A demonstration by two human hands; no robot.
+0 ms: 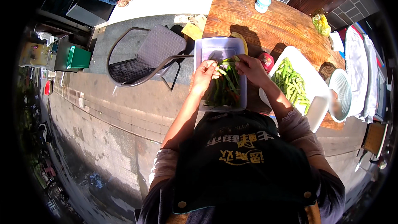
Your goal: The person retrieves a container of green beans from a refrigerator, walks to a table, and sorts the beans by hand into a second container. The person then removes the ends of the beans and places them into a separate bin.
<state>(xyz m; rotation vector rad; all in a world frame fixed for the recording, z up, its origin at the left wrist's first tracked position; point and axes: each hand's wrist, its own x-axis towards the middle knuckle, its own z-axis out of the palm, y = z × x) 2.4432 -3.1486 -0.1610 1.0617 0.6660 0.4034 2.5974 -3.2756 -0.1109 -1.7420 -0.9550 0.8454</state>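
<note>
left hand (204, 73) and right hand (253, 69) pinch green pods (220, 71) over a lavender tub (229, 43) — between gray chair (162, 45) and white tray (316, 85).

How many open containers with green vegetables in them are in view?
2: the lavender tub beneath the left hand and right hand, and the white tray to its right, on the wooden table. Others could be hidden.

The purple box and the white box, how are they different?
The purple box is right under the left hand and the right hand, while the white box is over to their right. The greens in the purple box are mostly in shadow, but the green pieces in the white box are brightly sunlit. Both are open on top and hold green vegetables.
</note>
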